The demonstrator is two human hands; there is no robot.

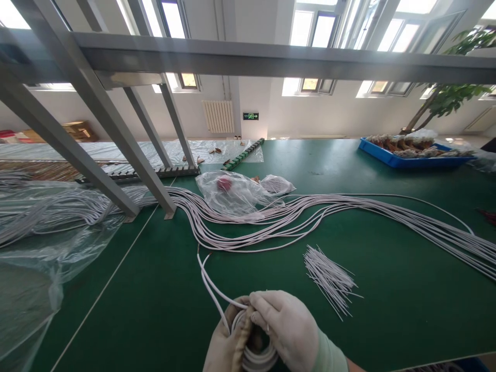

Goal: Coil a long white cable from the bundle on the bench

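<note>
At the front of the green table [155, 310], both my gloved hands are closed around a coil of white cable [260, 360]. My left hand [225, 346] grips the coil from the left. My right hand [289, 325] bends over its right side, with thumb and fingers pinched near the top of the loops; whether something small lies between those fingertips is hidden. Two cable ends [207, 281] run up from the coil and lie on the table. To the right of my right hand lies a loose pile of short, thin white ties [331, 281].
A long bundle of white cables [251, 235] crosses the table beyond my hands. Behind it lie clear plastic bags [240, 194] and a green slotted strip [244, 155]. Grey metal frame posts [116, 134] stand at left. A blue tray [411, 160] is at far right.
</note>
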